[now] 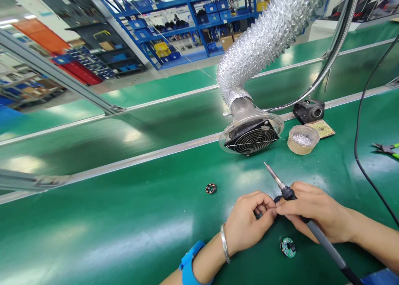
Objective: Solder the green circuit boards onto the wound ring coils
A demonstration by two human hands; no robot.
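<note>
My right hand (321,212) is closed around a soldering iron (321,235), whose bare metal tip points up and away to the left. Its thumb and finger meet the fingertips of my left hand (251,220), which is closed in a pinch. A small dark piece (277,199) shows at the meeting fingers, mostly hidden, so its kind is unclear. On the green bench (124,235) below the hands lies a round green circuit board (288,247) with a black part on it. Farther off to the left sits a small round part with copper-coloured spots (211,188).
Above the bench hangs a fume extractor hood (252,139) on a silver flexible duct (264,43). To its right stand a tub of metal shavings (302,140), a yellow sponge tray (322,129) and a black iron holder (308,111). Green-handled pliers (386,149) and a black cable (358,131) lie right.
</note>
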